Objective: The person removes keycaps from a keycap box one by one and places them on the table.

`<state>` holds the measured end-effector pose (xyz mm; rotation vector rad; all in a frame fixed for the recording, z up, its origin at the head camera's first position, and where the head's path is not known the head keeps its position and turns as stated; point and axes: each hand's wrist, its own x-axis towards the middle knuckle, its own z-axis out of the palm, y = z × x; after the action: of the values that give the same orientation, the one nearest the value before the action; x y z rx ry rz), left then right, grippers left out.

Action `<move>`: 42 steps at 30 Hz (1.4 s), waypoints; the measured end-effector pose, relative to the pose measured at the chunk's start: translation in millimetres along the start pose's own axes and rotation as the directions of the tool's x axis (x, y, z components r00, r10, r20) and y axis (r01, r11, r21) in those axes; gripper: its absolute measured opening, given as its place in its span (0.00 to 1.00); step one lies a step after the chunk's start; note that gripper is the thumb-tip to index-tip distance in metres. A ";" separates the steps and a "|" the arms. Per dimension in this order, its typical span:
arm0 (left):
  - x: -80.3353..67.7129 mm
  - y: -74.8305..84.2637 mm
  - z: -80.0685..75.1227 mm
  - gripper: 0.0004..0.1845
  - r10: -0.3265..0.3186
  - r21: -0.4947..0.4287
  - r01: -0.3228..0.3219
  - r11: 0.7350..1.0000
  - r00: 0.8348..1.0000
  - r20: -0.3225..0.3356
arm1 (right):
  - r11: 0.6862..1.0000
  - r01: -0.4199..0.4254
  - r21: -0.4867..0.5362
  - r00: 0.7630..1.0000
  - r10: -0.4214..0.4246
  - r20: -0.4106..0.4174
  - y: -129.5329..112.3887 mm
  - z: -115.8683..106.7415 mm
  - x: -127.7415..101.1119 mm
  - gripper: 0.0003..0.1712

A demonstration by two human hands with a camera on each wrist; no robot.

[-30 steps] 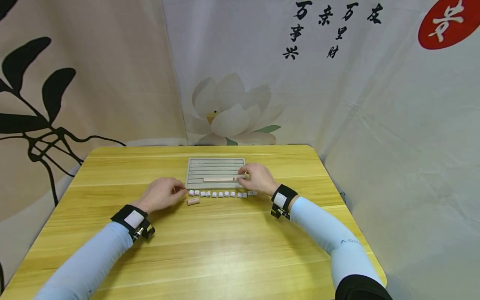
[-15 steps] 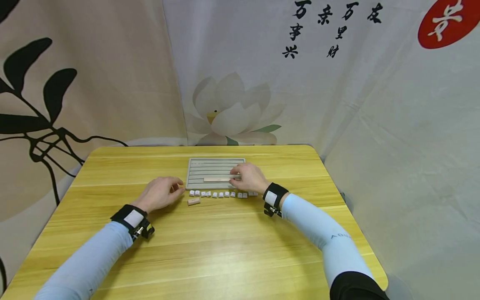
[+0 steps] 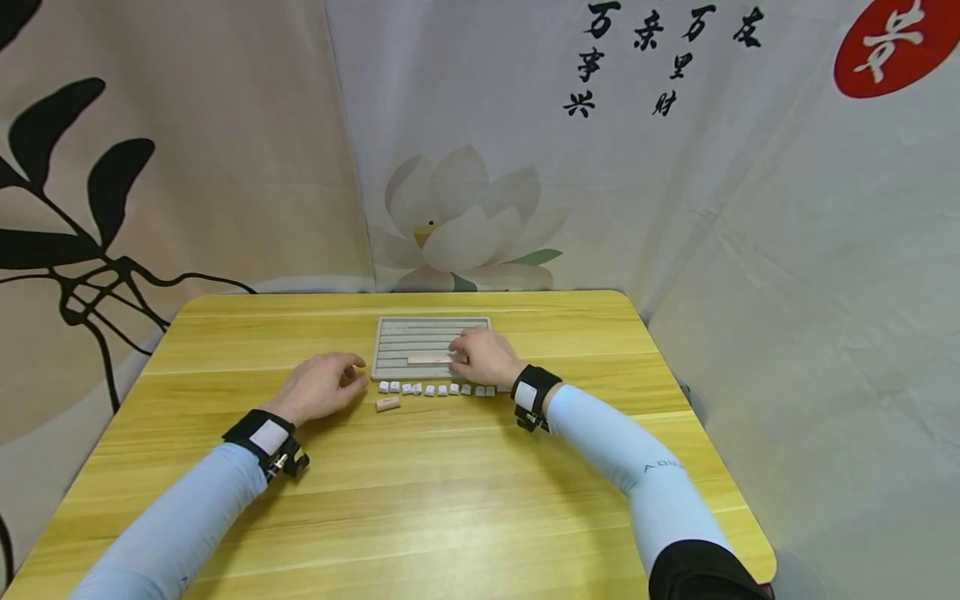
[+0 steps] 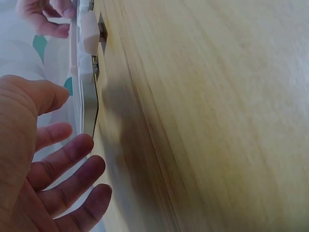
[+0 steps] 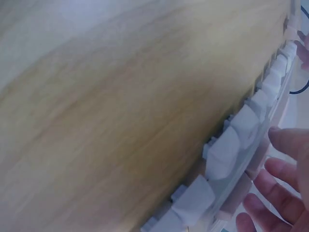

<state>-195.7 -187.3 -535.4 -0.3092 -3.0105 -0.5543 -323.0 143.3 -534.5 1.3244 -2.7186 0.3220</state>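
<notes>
Nearest on the yellow wooden table point(image 3: 450, 500) lies a single beige oblong keycap point(image 3: 387, 403), at about seven o'clock from the tray. Just beyond it runs a row of small white keycaps point(image 3: 435, 389). The left hand point(image 3: 321, 387) rests at nine o'clock of that row, fingers loosely curled and holding nothing. Farther off, the right hand point(image 3: 483, 357) lies over the grey ribbed tray point(image 3: 420, 333), its fingertips at the right end of the long beige spacebar keycap point(image 3: 429, 360) lying in a lower groove; whether they pinch it I cannot tell. The step in hand seems to be positioning the long key along its groove. The next move probably calls for a steady slide or press.
</notes>
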 end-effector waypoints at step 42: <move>13.0 -18.5 -0.9 0.20 0.035 -0.017 -0.035 0.999 0.999 0.036 | 0.990 0.042 -0.133 0.998 -0.048 -0.039 -6.0 5.2 14.8 0.05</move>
<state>-212.3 -202.1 -539.6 -0.3762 -3.0305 -0.5762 -327.4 127.2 -535.9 1.3249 -2.6206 0.1613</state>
